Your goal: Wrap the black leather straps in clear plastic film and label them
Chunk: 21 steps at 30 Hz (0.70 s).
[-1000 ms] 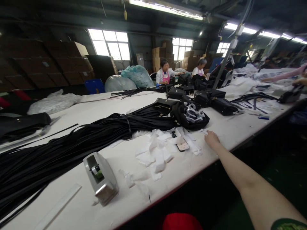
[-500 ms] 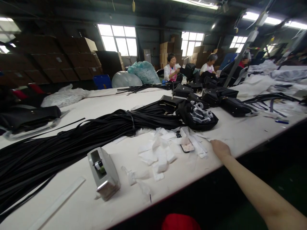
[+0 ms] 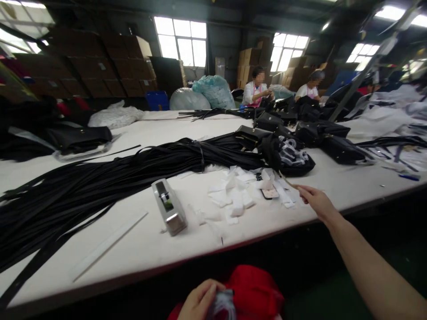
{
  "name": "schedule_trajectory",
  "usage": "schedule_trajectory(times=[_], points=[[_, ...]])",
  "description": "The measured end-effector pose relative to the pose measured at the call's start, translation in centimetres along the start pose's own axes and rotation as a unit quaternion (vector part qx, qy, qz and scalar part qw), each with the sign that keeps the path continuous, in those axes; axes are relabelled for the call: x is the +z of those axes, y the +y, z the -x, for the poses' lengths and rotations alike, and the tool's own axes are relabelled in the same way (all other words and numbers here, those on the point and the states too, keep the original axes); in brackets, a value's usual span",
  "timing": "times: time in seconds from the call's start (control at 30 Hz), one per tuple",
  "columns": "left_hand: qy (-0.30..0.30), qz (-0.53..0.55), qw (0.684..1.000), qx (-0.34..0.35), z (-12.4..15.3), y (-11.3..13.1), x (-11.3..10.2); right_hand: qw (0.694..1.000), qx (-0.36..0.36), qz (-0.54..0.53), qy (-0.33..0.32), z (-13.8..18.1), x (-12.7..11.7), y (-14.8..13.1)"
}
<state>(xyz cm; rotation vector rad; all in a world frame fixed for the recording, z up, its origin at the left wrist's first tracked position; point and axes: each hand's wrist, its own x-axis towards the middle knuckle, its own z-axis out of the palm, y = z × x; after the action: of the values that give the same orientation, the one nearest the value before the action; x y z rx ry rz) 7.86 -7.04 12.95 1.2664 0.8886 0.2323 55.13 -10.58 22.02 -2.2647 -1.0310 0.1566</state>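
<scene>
"In the head view, how was the right hand (image 3: 316,202) placed?"

"It was nearly closed, its fingertips pinching a thin stick (image 3: 287,181) by one end above the white table (image 3: 196,243). The other end pointed at a black pouch (image 3: 296,170); whether they touched, one couldn't tell."

"And the left hand (image 3: 197,301)?"

"Low in front of the table, it had its fingers curled round a greyish bundle (image 3: 224,306), next to red cloth (image 3: 258,286)."

"What lay nearby?"

"White strips (image 3: 237,204) partly covered a phone (image 3: 270,194) near the stick. A tape dispenser (image 3: 175,215) stood left of them, and black straps (image 3: 160,161) stretched behind."
</scene>
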Motion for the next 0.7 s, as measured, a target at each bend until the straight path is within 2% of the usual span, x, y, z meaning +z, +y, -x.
schedule_trajectory(times=[0.1,0.17,0.3,0.4,0.5,0.6,0.7], points=[[-0.007,0.073,0.997,-0.010,1.7,1.5,0.6,0.995,-0.048,-0.072,-0.042,5.1,2.0,-5.4],[-0.004,0.111,0.994,-0.009,2.2,2.1,0.8,0.981,-0.101,-0.149,-0.070,9.2,3.4,-9.0],[-0.003,0.146,0.989,-0.015,2.3,1.4,0.8,0.922,-0.206,-0.240,-0.225,16.4,5.0,-14.1],[0.001,0.146,0.989,-0.012,2.6,0.9,0.6,0.881,-0.279,-0.231,-0.303,19.5,5.0,-15.3],[-0.001,0.118,0.993,0.020,2.8,0.9,0.3,0.836,-0.382,-0.185,-0.349,20.8,4.5,-15.8],[0.000,0.108,0.993,0.046,2.7,1.1,0.2,0.794,-0.464,-0.124,-0.373,21.3,4.0,-16.6],[-0.005,0.100,0.993,0.059,2.5,1.2,0.3,0.768,-0.516,-0.066,-0.374,21.8,3.5,-17.3]])
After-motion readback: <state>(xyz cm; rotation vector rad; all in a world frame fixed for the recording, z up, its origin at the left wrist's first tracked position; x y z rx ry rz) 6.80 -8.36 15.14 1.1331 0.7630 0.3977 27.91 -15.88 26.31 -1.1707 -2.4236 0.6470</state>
